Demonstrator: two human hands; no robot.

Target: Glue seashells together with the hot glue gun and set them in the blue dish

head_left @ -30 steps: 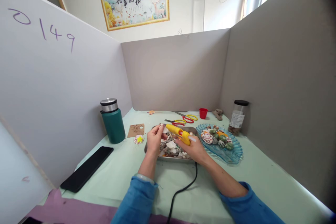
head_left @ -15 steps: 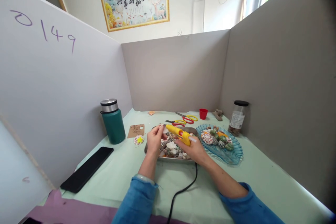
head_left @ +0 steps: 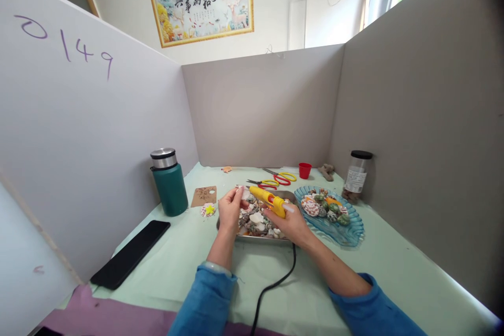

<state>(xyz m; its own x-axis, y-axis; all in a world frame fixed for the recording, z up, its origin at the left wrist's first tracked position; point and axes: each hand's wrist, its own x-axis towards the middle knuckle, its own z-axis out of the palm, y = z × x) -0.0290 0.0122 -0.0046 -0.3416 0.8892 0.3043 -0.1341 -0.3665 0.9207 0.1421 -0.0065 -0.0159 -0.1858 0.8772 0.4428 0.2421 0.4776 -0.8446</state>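
Observation:
My right hand (head_left: 290, 224) is wrapped round a yellow hot glue gun (head_left: 266, 197), whose nozzle points left toward my other hand. My left hand (head_left: 230, 209) is closed in a pinch on a small pale shell (head_left: 239, 187), mostly covered by the fingertips. A small gap shows between the nozzle and these fingers. Below both hands lies a metal tray (head_left: 271, 241) filled with mixed shells (head_left: 258, 218). A black cord (head_left: 271, 287) runs from under my right hand toward the front edge.
On the right, a blue glass plate (head_left: 356, 239) holds several patterned shells, near a black-lidded jar (head_left: 356, 178). Scissors (head_left: 281, 176) and a red cup (head_left: 304, 170) stand behind. Leftward are a green bottle (head_left: 170, 189), a phone (head_left: 132, 254), a brown card (head_left: 203, 197) and a flower-like piece (head_left: 208, 210).
My left hand has shifted slightly left, away from the nozzle, with the shell still in its fingers. My right hand and the glue gun have hardly moved.

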